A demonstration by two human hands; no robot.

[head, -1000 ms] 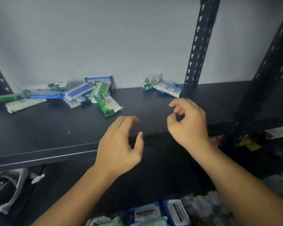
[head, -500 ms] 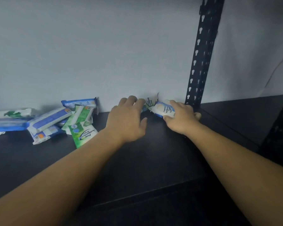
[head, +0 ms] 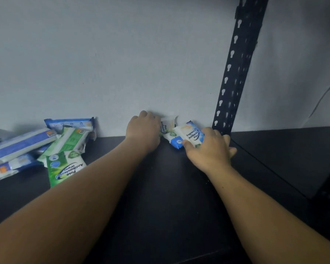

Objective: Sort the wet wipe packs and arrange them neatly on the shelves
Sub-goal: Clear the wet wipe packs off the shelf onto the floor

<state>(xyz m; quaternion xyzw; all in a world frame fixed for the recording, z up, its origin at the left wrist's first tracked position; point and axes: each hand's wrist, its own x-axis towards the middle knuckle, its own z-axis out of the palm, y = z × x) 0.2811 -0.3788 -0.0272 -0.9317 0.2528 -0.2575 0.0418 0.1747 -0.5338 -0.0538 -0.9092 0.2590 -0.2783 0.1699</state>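
Shelf (head: 170,187) back edge: right hand (head: 208,151) clamped on blue pack (head: 189,135), left hand (head: 144,130) against green pack (head: 168,126), grip unseen; probable risk: slick film slips, packs tumble.

wall (head: 122,63): pale grey | rack post (head: 234,73): black, slotted | light: dim

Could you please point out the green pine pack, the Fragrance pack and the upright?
green pine pack (head: 67,168), head view, printed front.
Fragrance pack (head: 190,133), head view, printed label.
upright (head: 235,73), head view, perforated face.

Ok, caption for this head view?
Right hand grips a blue-white wipes pack by the wall; left hand touches the pine pack beside it.
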